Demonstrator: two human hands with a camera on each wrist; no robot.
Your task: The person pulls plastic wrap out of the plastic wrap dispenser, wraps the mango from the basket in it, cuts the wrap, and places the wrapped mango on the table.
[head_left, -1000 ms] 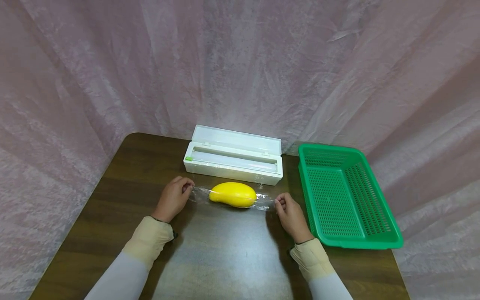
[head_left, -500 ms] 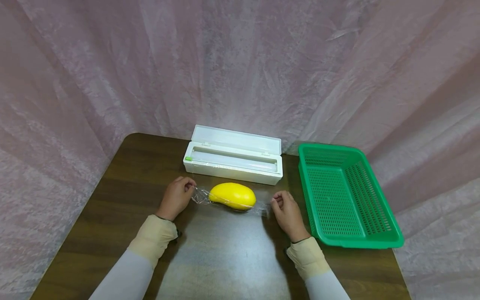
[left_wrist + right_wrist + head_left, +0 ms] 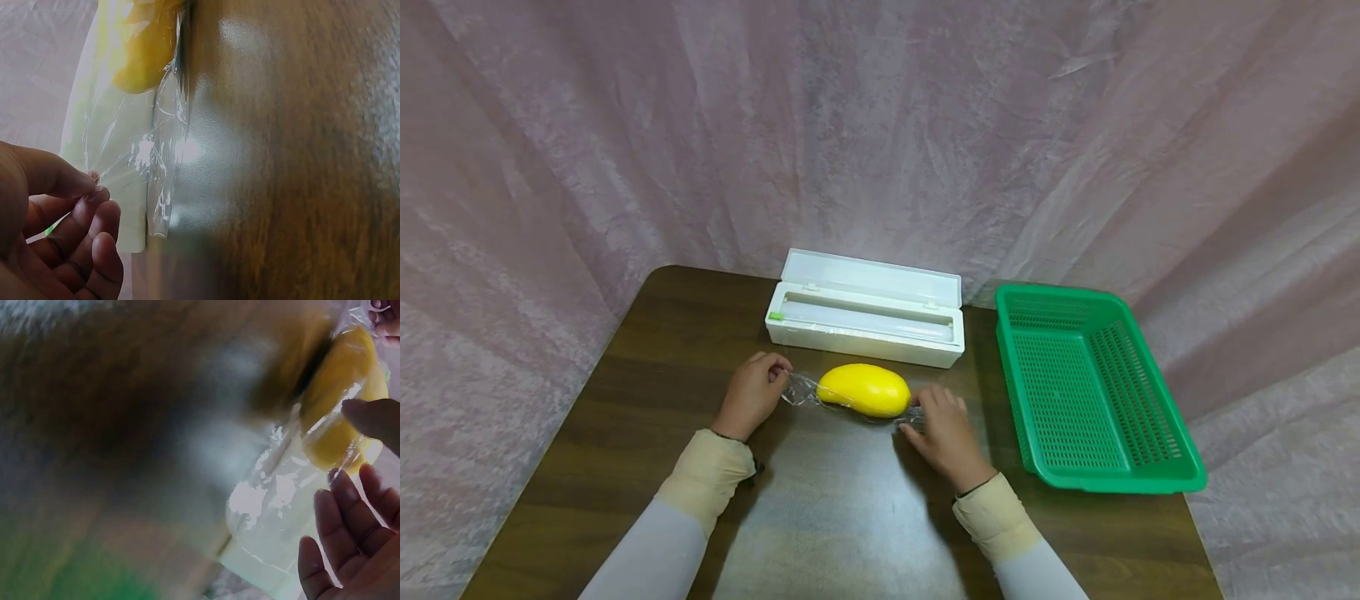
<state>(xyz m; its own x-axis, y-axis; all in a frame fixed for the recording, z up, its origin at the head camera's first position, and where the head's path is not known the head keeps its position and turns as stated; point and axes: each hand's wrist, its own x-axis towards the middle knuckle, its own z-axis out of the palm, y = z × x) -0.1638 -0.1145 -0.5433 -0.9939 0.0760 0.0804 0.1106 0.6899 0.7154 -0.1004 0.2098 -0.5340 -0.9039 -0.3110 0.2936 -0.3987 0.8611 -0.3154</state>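
A yellow mango (image 3: 865,390) lies on the table with clear cling film (image 3: 801,388) around it, loose film sticking out at both ends. My left hand (image 3: 751,396) pinches the gathered film at the left end between thumb and fingertips, as the left wrist view shows closely. At the other end, my right hand (image 3: 947,437) is beside the mango, thumb and fingers spread apart. In the right wrist view its fingertips (image 3: 337,478) are at the film near the mango's end; whether they touch it is hard to tell.
Just behind the mango stands a white cling film box (image 3: 865,343), lid up, with a roll (image 3: 868,320) inside and a green slider at its left. A green plastic basket (image 3: 1067,400) sits to the right on the brown table (image 3: 625,417). A pink curtain (image 3: 880,125) hangs behind.
My right hand has let go of the film's right end, moved left toward the mango and spread its fingers. My left hand keeps its pinch, and the film there has become more bunched.
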